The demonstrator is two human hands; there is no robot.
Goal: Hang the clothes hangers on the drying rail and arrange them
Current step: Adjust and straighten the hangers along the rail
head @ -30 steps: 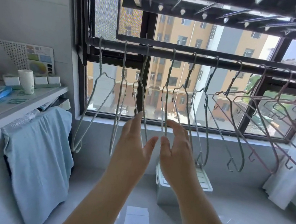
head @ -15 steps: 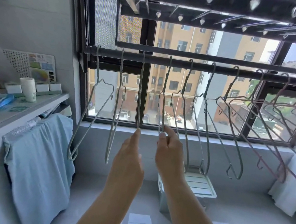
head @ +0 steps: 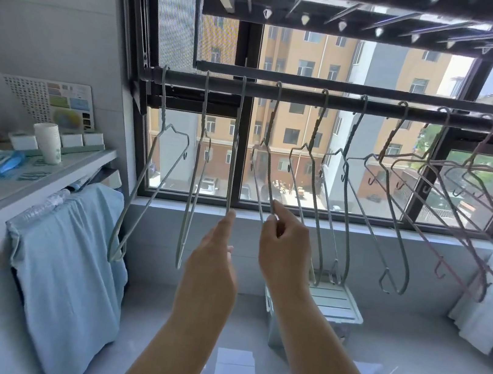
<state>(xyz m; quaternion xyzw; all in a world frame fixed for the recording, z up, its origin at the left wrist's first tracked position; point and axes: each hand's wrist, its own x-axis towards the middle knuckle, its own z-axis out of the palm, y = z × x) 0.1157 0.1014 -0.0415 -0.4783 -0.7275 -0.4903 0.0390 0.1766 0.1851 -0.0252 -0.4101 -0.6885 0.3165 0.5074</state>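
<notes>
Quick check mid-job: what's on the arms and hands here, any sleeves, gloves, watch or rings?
Nothing worn that shows. The left hand and right hand are bare: no gloves, and no rings that I can see. The left forearm and right forearm are uncovered down to the bottom edge of the picture, with no sleeve, watch or bracelet in view.

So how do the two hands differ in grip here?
The left hand has straight fingers touching the bottom of the third hanger; the right hand pinches the fourth hanger. The right hand sits slightly higher than the left. Both touch hangers hung on the rail.
</notes>
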